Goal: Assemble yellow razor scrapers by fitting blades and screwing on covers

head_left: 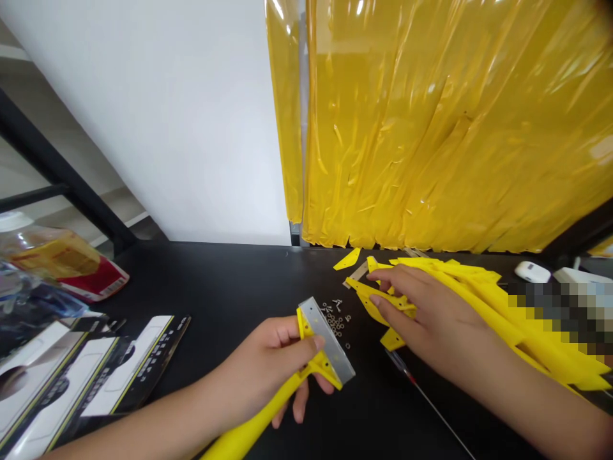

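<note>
My left hand (287, 358) grips a yellow-handled scraper (316, 364) near its head, the thumb pressing on the metal blade (328, 338). The yellow handle runs down toward the bottom edge. Just right of the blade lie small nuts and screws (336, 322) on the black table. At the right, my right hand (402, 300) reaches over loose yellow flat pieces (364, 294), its thumb and fingers apart around one of them; whether it grips that piece is not clear. A thin screwdriver-like rod (431, 406) lies below my right hand.
Stacked yellow handles (479, 287) fill the right side, near a white earphone case (532, 272). Printed cartons (134, 364) and a bottle (67, 255) stand or lie at the left. A yellow plastic curtain (407, 128) and white panel (191, 128) rise behind the black table (215, 275).
</note>
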A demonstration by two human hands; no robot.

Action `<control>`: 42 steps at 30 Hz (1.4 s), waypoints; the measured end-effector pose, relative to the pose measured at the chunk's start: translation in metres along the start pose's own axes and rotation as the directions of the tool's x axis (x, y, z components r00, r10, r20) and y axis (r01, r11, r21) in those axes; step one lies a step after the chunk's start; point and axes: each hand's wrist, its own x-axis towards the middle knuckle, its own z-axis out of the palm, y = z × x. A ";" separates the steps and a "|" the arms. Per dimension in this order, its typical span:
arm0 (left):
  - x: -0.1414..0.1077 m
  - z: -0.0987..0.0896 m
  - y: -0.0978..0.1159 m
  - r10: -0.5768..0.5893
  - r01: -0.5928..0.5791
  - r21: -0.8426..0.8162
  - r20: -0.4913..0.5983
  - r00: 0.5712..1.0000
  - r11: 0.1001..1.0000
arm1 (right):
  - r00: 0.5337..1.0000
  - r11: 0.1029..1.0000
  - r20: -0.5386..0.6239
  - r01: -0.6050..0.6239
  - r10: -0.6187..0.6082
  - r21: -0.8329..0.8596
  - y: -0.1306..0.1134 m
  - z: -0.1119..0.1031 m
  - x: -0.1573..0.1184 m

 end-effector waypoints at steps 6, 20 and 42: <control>0.000 0.002 0.001 -0.013 0.013 -0.014 -0.010 1.000 1.000 | 0.982 0.932 0.153 0.156 -0.111 -0.327 0.025 0.009 0.001; 0.003 -0.002 -0.001 0.004 -0.002 -0.040 0.039 0.999 0.999 | 0.974 0.922 0.204 0.162 -0.094 -0.351 0.034 0.023 0.010; 0.005 -0.007 -0.008 0.022 -0.021 -0.039 0.050 0.999 0.999 | 0.983 0.843 0.147 -0.170 0.109 0.511 -0.009 -0.005 -0.001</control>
